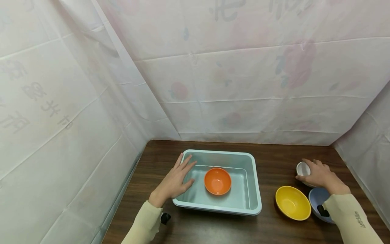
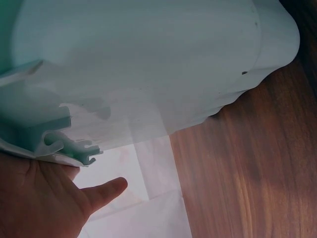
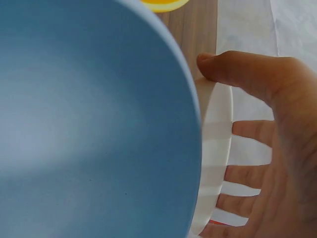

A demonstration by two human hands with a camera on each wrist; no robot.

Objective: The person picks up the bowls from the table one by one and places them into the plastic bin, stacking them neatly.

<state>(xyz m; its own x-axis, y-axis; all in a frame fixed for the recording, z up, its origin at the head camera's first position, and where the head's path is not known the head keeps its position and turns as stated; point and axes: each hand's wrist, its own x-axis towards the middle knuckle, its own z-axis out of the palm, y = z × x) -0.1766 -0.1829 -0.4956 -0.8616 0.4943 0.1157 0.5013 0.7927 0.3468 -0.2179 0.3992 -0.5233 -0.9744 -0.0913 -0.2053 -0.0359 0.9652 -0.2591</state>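
Here, left hand [image 1: 174, 180] spread at tub [image 1: 258, 186], right hand [image 1: 322, 174] gripping white bowl [image 1: 303, 169], sleeve [image 1: 348, 211] perhaps "Lets Slim"

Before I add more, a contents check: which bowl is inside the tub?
The orange bowl, alone in the tub; the yellow bowl, blue bowl and white bowl are outside it.

Our forearms [image 1: 350, 213] reach forward; our left hand [image 1: 172, 183] spreads its fingers toward the table's [image 1: 195, 232] left edge, and our right hand [image 1: 321, 175] arches near the right edge, thumb apart.
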